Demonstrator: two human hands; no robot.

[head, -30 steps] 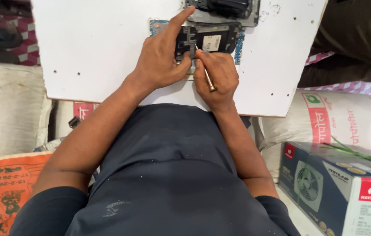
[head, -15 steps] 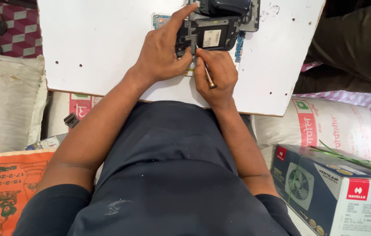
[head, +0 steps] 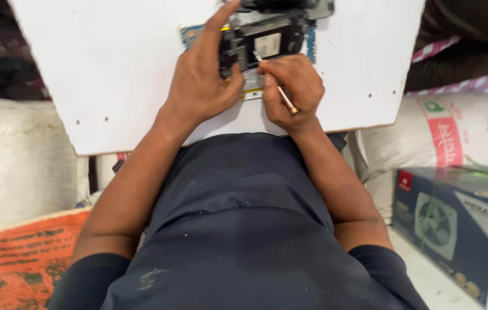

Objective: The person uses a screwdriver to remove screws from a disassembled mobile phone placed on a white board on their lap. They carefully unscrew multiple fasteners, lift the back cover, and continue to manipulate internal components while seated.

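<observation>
Opened phone [head: 267, 43] near worktop [head: 112, 63] far edge; bare board leftward. Left hand [head: 206, 86] grip pinches its side; right hand [head: 290, 89] grip clamped on screwdriver [head: 278, 89], tip on phone.

A makeshift repair corner inside a storeroom or small shop, not a fitted workshop: the bench is a bare white board [head: 112, 69] with a few small holes, propped across a person's lap. On its far edge lies an opened electronic device [head: 267, 40] with its dark circuit parts showing. Stock crowds close on every side. White woven sacks [head: 14, 161] bulge at left, another printed sack [head: 456, 132] sits at right, and an orange printed sack [head: 20, 258] lies near left. A boxed ventilation fan [head: 456, 229] stands near right on the pale floor.
</observation>
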